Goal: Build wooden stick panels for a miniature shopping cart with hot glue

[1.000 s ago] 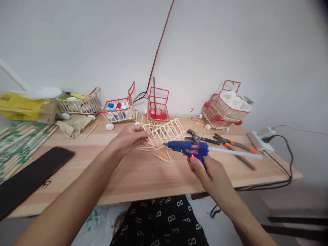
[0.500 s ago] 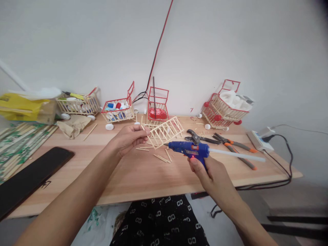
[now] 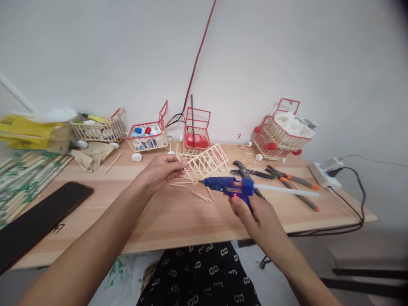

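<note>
Right hand [image 3: 255,216] grips blue plastic glue gun [image 3: 228,186].

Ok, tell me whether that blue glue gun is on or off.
On, it seems: a small red light glows on the body of the glue gun, above the right hand gripping its handle.

Bright, even light; soft shadows; edges bowed, corners darkened.

I see the blue glue gun [image 3: 228,185] level above the tabletop [image 3: 178,221], red light on, a clear glue stick [image 3: 287,191] jutting behind, its nozzle just beside the pale, tilted wooden stick frame [image 3: 206,162].
</note>
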`<state>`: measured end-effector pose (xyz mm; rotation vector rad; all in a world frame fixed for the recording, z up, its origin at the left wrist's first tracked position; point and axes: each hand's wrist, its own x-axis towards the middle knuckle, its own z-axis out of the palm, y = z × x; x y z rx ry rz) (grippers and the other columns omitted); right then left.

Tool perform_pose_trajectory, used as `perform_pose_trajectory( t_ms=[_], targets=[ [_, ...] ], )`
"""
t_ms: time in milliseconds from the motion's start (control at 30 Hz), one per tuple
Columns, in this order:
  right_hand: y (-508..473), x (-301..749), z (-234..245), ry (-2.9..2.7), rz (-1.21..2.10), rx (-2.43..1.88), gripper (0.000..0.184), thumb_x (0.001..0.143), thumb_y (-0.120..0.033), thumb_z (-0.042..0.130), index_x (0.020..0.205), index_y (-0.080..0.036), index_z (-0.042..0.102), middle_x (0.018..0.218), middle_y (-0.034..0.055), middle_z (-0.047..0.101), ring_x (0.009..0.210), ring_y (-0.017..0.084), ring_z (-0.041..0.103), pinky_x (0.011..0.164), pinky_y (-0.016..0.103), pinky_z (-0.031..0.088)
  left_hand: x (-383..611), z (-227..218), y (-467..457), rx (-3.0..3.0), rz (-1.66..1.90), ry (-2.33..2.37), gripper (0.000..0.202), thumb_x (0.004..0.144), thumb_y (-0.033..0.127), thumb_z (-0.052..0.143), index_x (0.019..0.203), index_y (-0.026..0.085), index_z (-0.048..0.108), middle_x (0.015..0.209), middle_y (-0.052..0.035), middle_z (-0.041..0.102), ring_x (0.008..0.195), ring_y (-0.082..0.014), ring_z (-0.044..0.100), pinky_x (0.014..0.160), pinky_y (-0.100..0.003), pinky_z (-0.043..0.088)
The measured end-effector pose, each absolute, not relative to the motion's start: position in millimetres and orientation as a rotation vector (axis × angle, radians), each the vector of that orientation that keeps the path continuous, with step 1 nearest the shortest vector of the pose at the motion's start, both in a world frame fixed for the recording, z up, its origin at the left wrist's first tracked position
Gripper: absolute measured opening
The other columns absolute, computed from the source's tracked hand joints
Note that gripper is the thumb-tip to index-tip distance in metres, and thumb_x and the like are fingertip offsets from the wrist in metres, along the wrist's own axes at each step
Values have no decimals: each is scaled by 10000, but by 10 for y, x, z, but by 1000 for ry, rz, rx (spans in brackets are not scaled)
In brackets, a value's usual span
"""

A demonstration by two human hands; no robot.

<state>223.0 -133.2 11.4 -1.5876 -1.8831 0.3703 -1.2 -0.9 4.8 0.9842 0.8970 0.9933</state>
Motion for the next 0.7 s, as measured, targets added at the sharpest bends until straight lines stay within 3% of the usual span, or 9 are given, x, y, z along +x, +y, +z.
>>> perform_pose_trajectory(
  t_ms=[467,700],
  targets=[
    [-1320,2231,97,-1886,276,-1609,378,942,-460,360,906,-181,613,659,48,605,638,202,587,576,287,442,-19,50,-11,990,986,897,91,679,89,744,730,72,671,669,-16,624,551,-58,575,547,-174,506],
    [-1327,2230,91,-1879,288,-1627,380,941,-474,361,801,-191,572,610,32,561,608,196,567,568,283,434,-15,42,-2,989,992,891,98,672,87,747,731,71,671,678,-17,628,547,-57,577,536,-172,505]
  ],
)
